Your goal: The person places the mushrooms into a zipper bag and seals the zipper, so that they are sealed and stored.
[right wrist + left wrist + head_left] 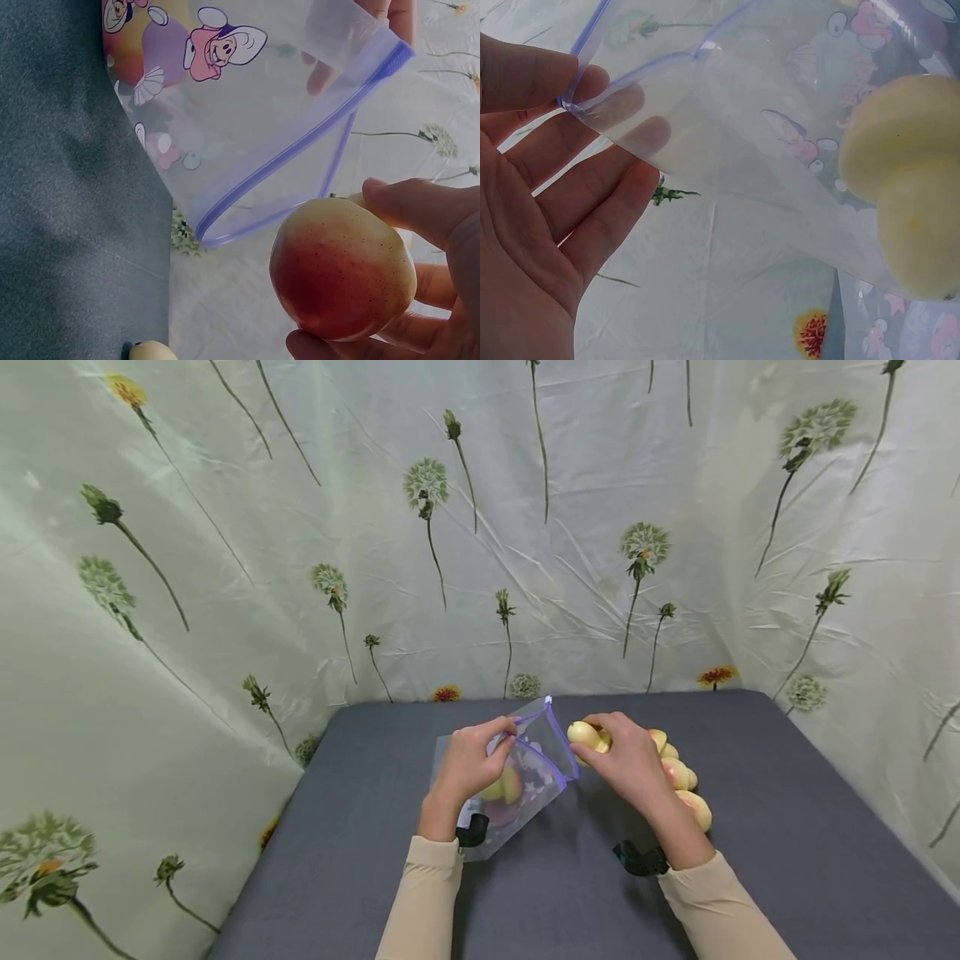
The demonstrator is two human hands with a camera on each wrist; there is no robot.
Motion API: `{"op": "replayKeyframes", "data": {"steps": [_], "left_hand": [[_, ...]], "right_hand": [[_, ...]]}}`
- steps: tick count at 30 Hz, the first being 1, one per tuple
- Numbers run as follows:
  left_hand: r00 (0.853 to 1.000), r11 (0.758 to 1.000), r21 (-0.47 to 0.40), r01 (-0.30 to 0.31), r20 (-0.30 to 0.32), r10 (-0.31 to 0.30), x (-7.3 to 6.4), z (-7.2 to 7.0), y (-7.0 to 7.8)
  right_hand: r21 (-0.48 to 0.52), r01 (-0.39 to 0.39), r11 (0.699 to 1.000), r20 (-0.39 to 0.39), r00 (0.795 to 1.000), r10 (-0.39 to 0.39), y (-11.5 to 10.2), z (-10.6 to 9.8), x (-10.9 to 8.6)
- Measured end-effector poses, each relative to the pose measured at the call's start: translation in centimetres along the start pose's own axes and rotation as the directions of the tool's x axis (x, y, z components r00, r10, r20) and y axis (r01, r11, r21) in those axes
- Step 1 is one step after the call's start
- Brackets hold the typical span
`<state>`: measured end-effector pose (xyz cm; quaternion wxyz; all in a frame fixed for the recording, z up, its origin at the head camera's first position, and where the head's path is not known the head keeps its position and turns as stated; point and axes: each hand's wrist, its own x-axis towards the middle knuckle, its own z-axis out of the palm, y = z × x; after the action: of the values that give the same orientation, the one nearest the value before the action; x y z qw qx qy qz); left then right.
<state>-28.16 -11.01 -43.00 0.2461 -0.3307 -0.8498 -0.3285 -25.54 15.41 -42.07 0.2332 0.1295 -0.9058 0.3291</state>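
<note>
A clear zip bag (543, 793) with a purple zip edge and printed pink cartoon figures is held off the table at a tilt. My left hand (472, 760) pinches the rim of its mouth between thumb and fingers. Through the film show yellow pears (915, 187) lying low in the bag. Just right of the gaping mouth, my right hand (626, 756) grips a yellow pear (341, 270) with a red blush, thumb on one side and fingers on the other. In the right wrist view this pear overlaps the zip edge; whether they touch I cannot tell.
Several more pears (677, 772) lie in a row on the dark grey table (360, 793), beside and partly behind my right forearm. A pale curtain (525, 552) printed with dandelions hangs behind the table and along its left side.
</note>
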Motion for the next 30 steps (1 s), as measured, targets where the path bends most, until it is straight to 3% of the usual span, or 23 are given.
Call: {"op": "replayKeyframes", "data": {"steps": [14, 30], "left_hand": [[1.000, 1.000, -0.004, 0.012, 0.003, -0.012, 0.1, -0.2, -0.1], [1.000, 1.000, -0.012, 0.010, -0.006, -0.011, 0.1, -0.6, 0.1]], "right_hand": [[0.021, 0.007, 1.000, 0.004, 1.000, -0.007, -1.5, 0.1, 0.7], [0.058, -0.041, 0.997, 0.045, 0.998, 0.039, -3.1, 0.7, 1.5]]}}
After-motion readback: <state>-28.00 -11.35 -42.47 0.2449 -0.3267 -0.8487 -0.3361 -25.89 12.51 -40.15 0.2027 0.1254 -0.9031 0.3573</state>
